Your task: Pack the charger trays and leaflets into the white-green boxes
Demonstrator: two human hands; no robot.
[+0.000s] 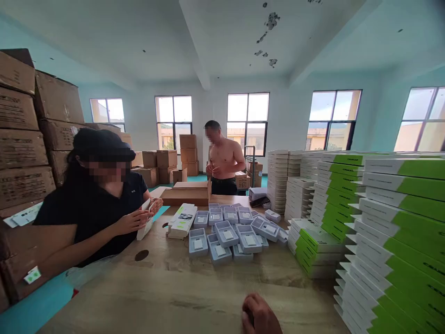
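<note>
Right hand (260, 315) over table (174, 292), fingers curled in; whether it grips anything is not discernible. Left hand unseen, state unknown. Right of the visible hand: tall stack of green-and-white boxes (413, 227), flaps jutting, judged unclosed. Ahead of it: grey trays (226, 233) heaped loose, several bearing a white piece, not yet boxed. Farther, ahead-left: co-worker's hand (132, 221) on a white carton (148, 223), judged unfinished.
</note>
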